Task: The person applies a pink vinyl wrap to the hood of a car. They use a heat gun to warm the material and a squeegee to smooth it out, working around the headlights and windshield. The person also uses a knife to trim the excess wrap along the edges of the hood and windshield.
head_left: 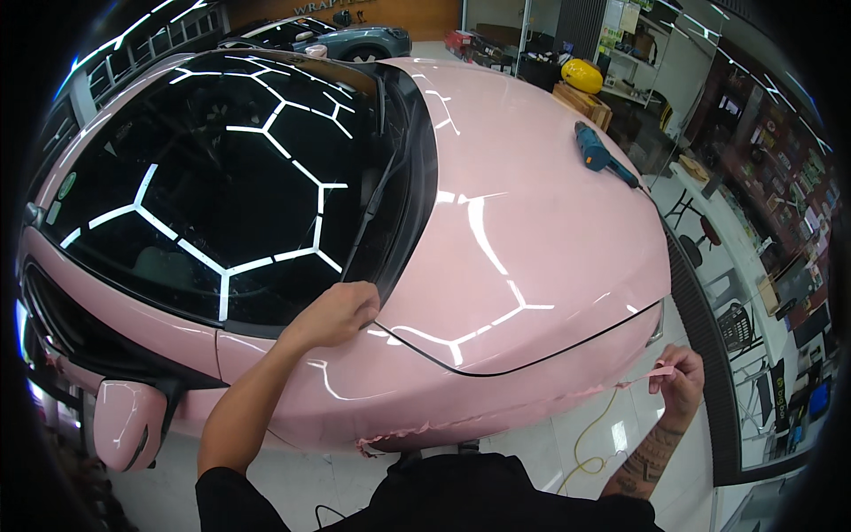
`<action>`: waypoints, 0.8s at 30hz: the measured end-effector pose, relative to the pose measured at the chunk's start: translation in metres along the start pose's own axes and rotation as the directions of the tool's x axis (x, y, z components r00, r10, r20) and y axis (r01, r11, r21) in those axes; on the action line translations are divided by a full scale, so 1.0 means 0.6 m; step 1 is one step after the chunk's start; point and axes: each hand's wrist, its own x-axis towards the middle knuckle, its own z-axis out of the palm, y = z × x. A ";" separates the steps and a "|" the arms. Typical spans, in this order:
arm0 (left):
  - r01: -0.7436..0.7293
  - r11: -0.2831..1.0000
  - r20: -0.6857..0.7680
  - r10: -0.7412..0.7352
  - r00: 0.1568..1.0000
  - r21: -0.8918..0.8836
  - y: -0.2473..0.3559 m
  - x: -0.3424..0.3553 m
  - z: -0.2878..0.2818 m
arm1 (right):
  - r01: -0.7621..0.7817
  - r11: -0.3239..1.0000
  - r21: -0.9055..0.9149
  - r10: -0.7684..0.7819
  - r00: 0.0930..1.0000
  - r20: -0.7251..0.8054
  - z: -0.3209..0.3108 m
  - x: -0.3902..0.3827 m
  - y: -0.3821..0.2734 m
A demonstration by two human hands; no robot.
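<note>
My left hand [350, 309] rests with curled fingers at the seam where the windshield [257, 195] meets the pink fender, by the hood's rear corner; what its fingertips hold, if anything, is hidden. My right hand [677, 377], on a tattooed forearm, pinches a thin pink film strip [657, 372] off the car's front right of the picture. That strip runs back along the lower fender [425, 395] to a ragged, crumpled edge above the wheel. The pink hood [541, 239] carries a teal heat gun [601, 155] with a dark cord near its far edge.
The pink side mirror [129, 421] juts out at lower left. A yellow cord [585, 448] lies on the tiled floor [558, 470]. Behind are a dark blue car [372, 43], a yellow helmet-shaped object [581, 76] on wooden boxes, and a long white counter [753, 284] with stools.
</note>
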 end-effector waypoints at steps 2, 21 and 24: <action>0.006 1.000 -0.040 -0.006 0.999 0.005 -0.001 -0.010 0.006 | -0.130 0.991 0.015 0.131 0.976 -0.177 -0.045 -0.056 0.040; 0.123 0.981 -0.390 -0.056 0.919 0.148 -0.041 0.139 0.021 | -0.574 0.800 0.174 0.106 -0.150 -0.983 -0.394 -0.616 0.242; 0.157 0.979 -0.482 -0.074 0.873 0.133 -0.067 0.173 0.013 | -0.832 0.549 -0.078 -0.095 0.031 -0.995 -0.405 -0.562 0.169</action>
